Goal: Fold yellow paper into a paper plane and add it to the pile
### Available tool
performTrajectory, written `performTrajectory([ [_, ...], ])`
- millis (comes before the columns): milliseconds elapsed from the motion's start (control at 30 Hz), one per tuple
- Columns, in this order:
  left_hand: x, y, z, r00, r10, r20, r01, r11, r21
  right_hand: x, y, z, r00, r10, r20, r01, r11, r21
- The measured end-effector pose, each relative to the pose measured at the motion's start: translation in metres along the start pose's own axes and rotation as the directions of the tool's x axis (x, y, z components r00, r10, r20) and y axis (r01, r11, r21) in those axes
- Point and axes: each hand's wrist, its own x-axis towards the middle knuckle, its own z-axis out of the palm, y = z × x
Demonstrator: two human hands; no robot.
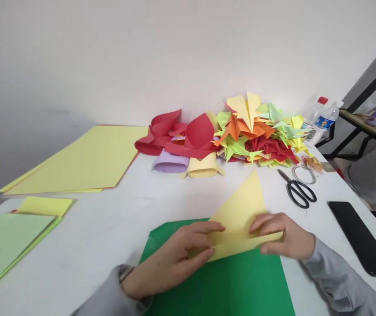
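A pale yellow sheet of paper [240, 206] is raised over the green sheet [227, 285], its far corner pointing up and away from me. Along its near edge runs a folded strip. My left hand [178, 252] grips the left end of that strip between thumb and fingers. At the right end, my right hand [282, 237] pinches the same paper, fingers curled on the far side and thumb below. Both hands look slightly blurred.
Folded paper shapes [257, 136] and rolled red paper pieces [197, 136] pile up against the wall. Scissors [298, 188], a tape roll [304, 174] and a black phone [361, 237] lie right. Yellow sheets [85, 162] and green sheets [13, 241] lie left. Bottles [326, 118] stand back right.
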Motion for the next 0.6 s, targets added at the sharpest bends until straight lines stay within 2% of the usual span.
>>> performTrajectory([
  [133, -0.005, -0.008, -0.006, 0.997, -0.072, -0.034, 0.063, 0.973, -0.223, -0.001, 0.01, -0.002, 0.965, 0.186, -0.187, -0.175, 0.982, 0.074],
  [233, -0.005, -0.014, -0.006, 0.984, -0.166, -0.064, 0.144, 0.954, -0.261, 0.0, 0.014, -0.003, 0.922, 0.295, -0.252, -0.253, 0.949, 0.185],
  [333, 0.003, -0.013, -0.002, 0.964, -0.255, -0.07, 0.222, 0.924, -0.312, 0.0, 0.017, -0.002, 0.855, 0.383, -0.349, -0.342, 0.924, 0.173],
  [433, 0.012, -0.009, 0.001, 0.923, -0.361, -0.137, 0.293, 0.886, -0.36, 0.002, 0.019, 0.002, 0.802, 0.349, -0.485, -0.386, 0.922, 0.027],
  [600, 0.015, -0.008, 0.002, 0.829, -0.55, -0.102, 0.455, 0.769, -0.45, 0.004, 0.022, 0.009, 0.79, 0.199, -0.58, -0.376, 0.904, -0.201],
])
